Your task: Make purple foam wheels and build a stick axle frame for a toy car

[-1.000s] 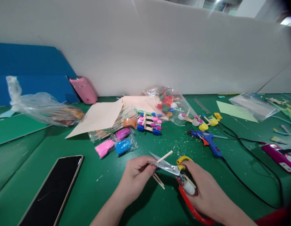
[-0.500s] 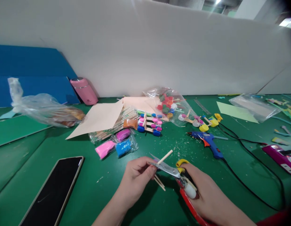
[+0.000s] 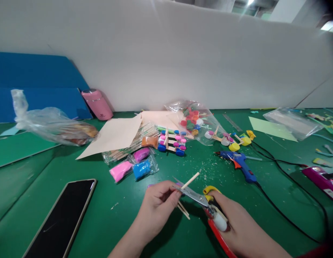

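Observation:
My left hand (image 3: pixel 159 204) pinches a thin wooden stick (image 3: pixel 192 180) that slants up to the right. Two more thin stick ends (image 3: pixel 184 210) poke out below its fingers. My right hand (image 3: pixel 238 218) is wrapped round a pair of scissors (image 3: pixel 195 195) with yellow and red handles. Their blades reach across to my left fingertips, with the stick between or against them. By the right palm, at the scissors' handle, sits a rounded white piece (image 3: pixel 220 223) beside a short flat wooden bit; how it is held is partly hidden.
Clay packets (image 3: pixel 141 169), bundled sticks and a small model with blue wheels (image 3: pixel 170 143) lie ahead. Right of them are a blue glue gun (image 3: pixel 240 163) with its cord and a purple power strip (image 3: pixel 321 181). A phone (image 3: pixel 61 215) lies left; a pink flask (image 3: pixel 98 104) stands behind.
The whole view has shifted very slightly. My hands keep the same grip on the stick and scissors, and the blades stay at the stick.

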Demonstrator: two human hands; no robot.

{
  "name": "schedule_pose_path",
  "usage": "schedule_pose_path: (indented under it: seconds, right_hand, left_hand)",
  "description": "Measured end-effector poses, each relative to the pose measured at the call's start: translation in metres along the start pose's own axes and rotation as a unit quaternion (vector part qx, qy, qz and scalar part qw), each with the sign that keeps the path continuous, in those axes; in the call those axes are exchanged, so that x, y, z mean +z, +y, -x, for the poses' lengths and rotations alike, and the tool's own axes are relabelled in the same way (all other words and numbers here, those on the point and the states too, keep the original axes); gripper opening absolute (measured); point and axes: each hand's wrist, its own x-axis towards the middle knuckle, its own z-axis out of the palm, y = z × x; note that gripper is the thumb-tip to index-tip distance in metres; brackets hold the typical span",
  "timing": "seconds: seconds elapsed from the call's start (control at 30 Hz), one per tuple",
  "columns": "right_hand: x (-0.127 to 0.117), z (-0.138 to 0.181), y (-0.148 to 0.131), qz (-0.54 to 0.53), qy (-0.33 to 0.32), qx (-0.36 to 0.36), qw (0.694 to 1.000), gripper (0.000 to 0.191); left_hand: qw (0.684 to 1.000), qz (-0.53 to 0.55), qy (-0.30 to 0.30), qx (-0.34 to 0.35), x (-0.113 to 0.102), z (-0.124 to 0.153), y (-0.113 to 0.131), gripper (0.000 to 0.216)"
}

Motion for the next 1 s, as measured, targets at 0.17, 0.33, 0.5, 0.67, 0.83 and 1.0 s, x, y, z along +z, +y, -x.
schedule_pose_path:
  seconds: [0.17, 0.33, 0.5, 0.67, 0.83, 1.0]
  right_hand:
    - [0.003, 0.000, 0.002, 0.028, -0.004, 0.015, 1.000, 0.011]
    - [0.004, 0.000, -0.001, -0.007, 0.006, 0.013, 1.000, 0.015]
    - [0.002, 0.001, -0.001, -0.005, -0.014, -0.004, 1.000, 0.015]
    - [0.004, -0.003, 0.004, 0.007, 0.000, 0.019, 1.000, 0.010]
    - [0.004, -0.002, 0.002, -0.027, -0.007, 0.008, 1.000, 0.014]
    - [0.003, -0.001, 0.001, 0.008, -0.018, 0.024, 1.000, 0.010]
  left_hand:
    - [0.998, -0.017, 0.052, -0.010, 0.005, 0.001, 0.000, 0.016]
    - [1.000, -0.020, 0.022, 0.009, 0.002, 0.001, 0.002, 0.016]
    - [0.992, 0.100, -0.056, -0.052, -0.004, 0.001, -0.001, 0.017]
    - [0.999, 0.027, 0.031, -0.033, 0.004, -0.001, 0.000, 0.016]
    - [0.997, 0.058, -0.002, -0.048, 0.000, -0.003, -0.002, 0.019]
    - [0.987, 0.130, -0.019, -0.090, 0.000, -0.002, -0.004, 0.022]
